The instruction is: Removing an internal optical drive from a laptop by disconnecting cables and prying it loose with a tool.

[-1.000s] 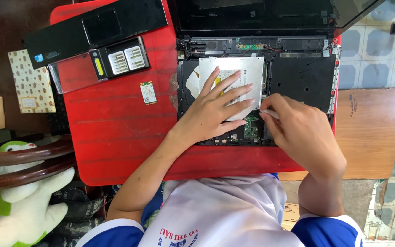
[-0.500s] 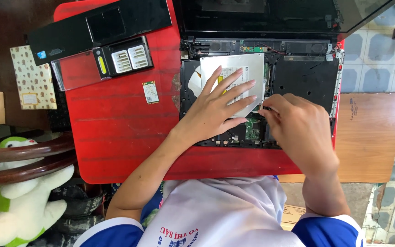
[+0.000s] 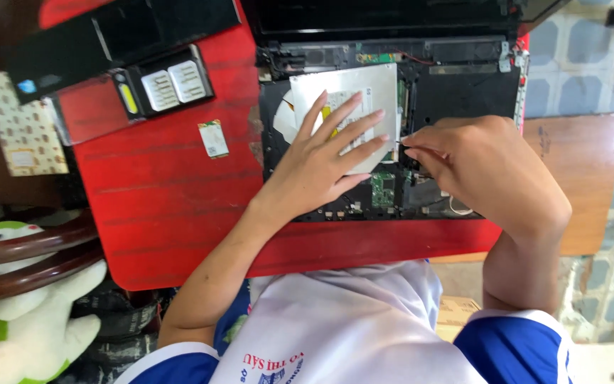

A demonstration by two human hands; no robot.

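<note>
An opened black laptop base [image 3: 463, 85] lies on a red table [image 3: 172, 199], its inner boards bare. A silver optical drive [image 3: 364, 89] rests inside it. My left hand [image 3: 325, 160] lies flat on that drive, fingers spread. My right hand [image 3: 477, 167] hovers just right of the drive with fingertips pinched together over the green circuit board [image 3: 383, 188]; whatever they pinch is too small to see.
A black keyboard panel [image 3: 115, 39] and a black cover piece with two silver modules [image 3: 165, 89] lie at the table's far left. A small green card [image 3: 213, 139] sits beside the laptop. A wooden chair and a green-white plush toy [image 3: 15, 327] stand left. Tiled floor lies right.
Both hands stay in nearly the same place. My right hand's pinched fingertips have shifted slightly toward the edge of the drive.
</note>
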